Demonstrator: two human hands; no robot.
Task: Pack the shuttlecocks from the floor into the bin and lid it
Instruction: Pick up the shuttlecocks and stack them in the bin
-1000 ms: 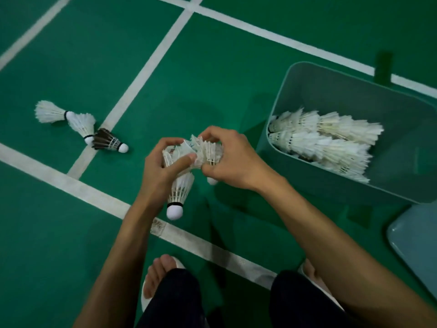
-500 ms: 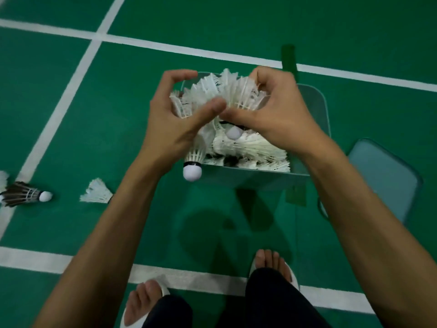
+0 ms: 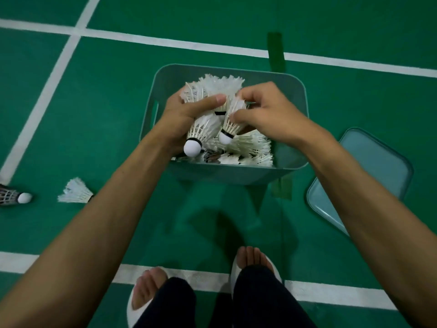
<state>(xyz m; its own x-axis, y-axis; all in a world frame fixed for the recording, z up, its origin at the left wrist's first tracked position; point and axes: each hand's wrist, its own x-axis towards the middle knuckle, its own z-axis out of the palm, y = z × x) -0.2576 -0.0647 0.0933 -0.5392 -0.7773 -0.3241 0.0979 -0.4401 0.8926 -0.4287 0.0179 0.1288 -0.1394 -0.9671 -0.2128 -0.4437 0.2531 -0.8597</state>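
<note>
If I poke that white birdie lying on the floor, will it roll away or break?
The white shuttlecock lies on its side; its cone shape would probably make it curl round, not roll straight. It looks mostly thin feathers, so likely very light and easily crushed.

Dark shuttlecock (image 3: pixel 10 197), left edge of frame: feather skirt cut off by the edge.
White shuttlecock (image 3: pixel 75 192) beside it: cork hidden behind the left forearm (image 3: pixel 106 221).
Lid (image 3: pixel 373 162), right of frame: lower corner covered by the right forearm (image 3: pixel 354 192).
Bin (image 3: pixel 236 172): contents under both hands obscured; count cannot be told.
Left hand (image 3: pixel 179 117): fingers mostly hidden behind the held shuttlecocks (image 3: pixel 205 129).
</note>
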